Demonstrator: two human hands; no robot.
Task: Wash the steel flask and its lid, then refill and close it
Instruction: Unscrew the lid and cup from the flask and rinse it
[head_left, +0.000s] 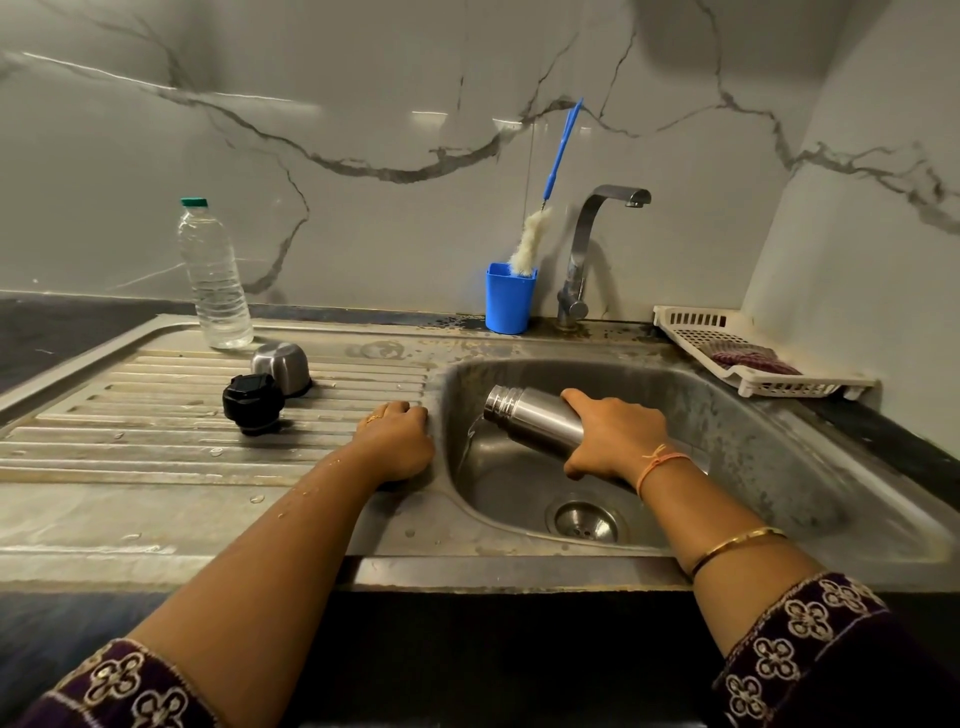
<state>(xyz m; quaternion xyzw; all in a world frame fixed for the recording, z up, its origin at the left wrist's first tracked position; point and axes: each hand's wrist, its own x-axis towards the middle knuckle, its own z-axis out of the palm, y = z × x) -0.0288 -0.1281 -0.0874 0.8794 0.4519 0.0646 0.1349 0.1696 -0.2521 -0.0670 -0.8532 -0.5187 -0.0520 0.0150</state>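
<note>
Half done, I judge: the right hand grips the flask, tilted at 4 o'clock over the sink, water running out. The left hand grips the sink's rim. The lid waits at 9 o'clock; refilling and closing remain.

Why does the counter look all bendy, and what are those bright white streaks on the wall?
In the head view, the wide lens bows the sink's front rim; the white streaks on the wall are reflected light; the flask in the right hand looks sharp, but the water leaving it is smeared.
</note>
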